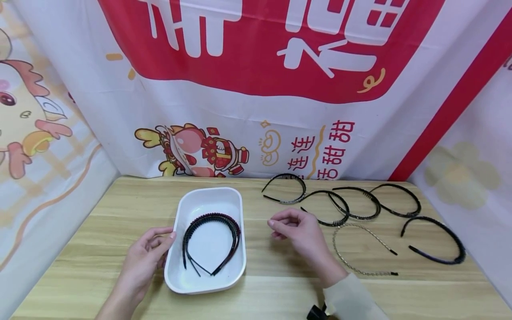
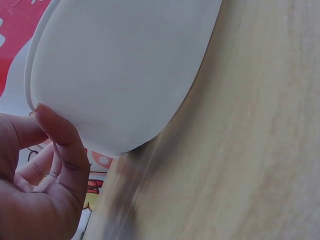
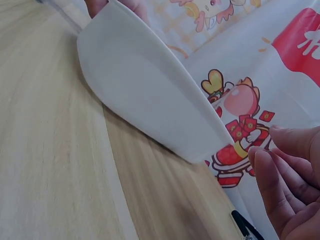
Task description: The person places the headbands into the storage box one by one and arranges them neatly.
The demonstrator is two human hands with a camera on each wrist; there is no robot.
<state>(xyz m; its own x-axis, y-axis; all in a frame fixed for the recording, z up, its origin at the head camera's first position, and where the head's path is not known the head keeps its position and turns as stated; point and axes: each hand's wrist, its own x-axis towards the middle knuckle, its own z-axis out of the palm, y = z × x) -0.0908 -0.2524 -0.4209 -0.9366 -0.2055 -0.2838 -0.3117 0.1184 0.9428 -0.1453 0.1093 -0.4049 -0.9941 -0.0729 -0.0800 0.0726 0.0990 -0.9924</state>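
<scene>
A white plastic box [image 1: 204, 284] stands on the table, and my left hand [image 1: 144, 255] grips its left rim; thumb and fingers meet the edge, as the left wrist view also shows. Inside lie black toothed headbands [image 1: 216, 217], nested together with their ends towards me, one with dark red along its band. My right hand [image 1: 294, 226] hovers just right of the box, fingers loosely curled and holding nothing. Close to it on the right lies a black headband [image 1: 347, 213], overlapping another black headband [image 1: 378, 206]. A gold chain-like headband [image 1: 340, 255] lies beside my right forearm.
More black headbands lie on the right of the wooden table [image 1: 100, 222]: one at the back [image 1: 302, 182], one at the back right [image 1: 418, 204] and one at the far right [image 1: 462, 249]. A printed cloth [image 1: 224, 111] hangs behind. A small black object [image 1: 316, 312] sits at the front edge.
</scene>
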